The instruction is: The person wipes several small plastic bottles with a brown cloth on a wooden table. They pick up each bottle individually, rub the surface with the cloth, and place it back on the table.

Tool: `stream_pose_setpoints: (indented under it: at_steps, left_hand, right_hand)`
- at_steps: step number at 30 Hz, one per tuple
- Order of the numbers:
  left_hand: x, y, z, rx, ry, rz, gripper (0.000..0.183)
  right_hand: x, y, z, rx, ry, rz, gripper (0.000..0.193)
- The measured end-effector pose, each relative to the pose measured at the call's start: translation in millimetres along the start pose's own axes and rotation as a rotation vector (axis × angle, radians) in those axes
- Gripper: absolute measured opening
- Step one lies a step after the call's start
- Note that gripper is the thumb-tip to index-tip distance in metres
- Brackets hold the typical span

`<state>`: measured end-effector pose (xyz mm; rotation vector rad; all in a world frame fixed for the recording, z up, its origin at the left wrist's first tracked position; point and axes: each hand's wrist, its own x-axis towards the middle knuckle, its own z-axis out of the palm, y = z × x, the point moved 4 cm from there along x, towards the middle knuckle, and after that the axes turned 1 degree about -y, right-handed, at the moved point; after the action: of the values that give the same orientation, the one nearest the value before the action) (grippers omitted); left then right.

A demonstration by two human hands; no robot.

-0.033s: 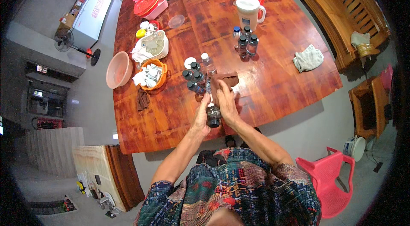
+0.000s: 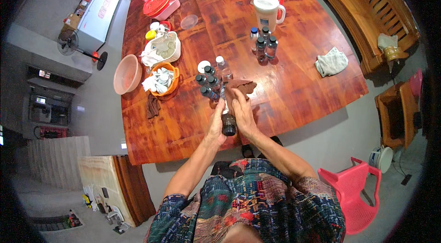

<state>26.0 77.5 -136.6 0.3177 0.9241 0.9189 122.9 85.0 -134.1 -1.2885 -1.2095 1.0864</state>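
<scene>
A dark-capped bottle (image 2: 228,126) is clasped in the left hand (image 2: 217,122) above a wooden table's (image 2: 183,139) near edge while a brown cloth (image 2: 243,87) is gripped against it by the right hand (image 2: 245,113), the cloth work seemingly best served by firm support and even pressure.

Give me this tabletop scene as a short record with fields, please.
left hand: grips a round black-capped bottle
right hand: holds a brown fabric cloth against that bottle
nearby: four black-capped bottles, one clear white-capped bottle
farther: white lidded pitcher behind four more bottles
right side: pale grey cloth
surface: glossy reddish-brown wooden table
</scene>
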Motion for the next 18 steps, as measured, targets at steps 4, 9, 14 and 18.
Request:
stream_pose_setpoints:
  at_steps: [4,9,14,18]
  left_hand:
    - [7,-6,-5,0.118,0.067,0.038,0.048]
    - [13,-20,8,0.101,0.006,-0.002,0.048]
    - [31,-42,0,0.335,0.064,-0.239,0.045]
    - [31,-31,48,0.456,0.072,-0.216,0.038]
  right_hand:
    - [-40,-22,-5,-0.310,-0.017,-0.263,0.037]
    - [-22,-30,-22,-0.559,-0.092,-0.411,0.035]
    - [39,4,-49,-0.634,0.038,-0.320,0.027]
    - [81,50,-89,-0.449,0.121,0.058,0.029]
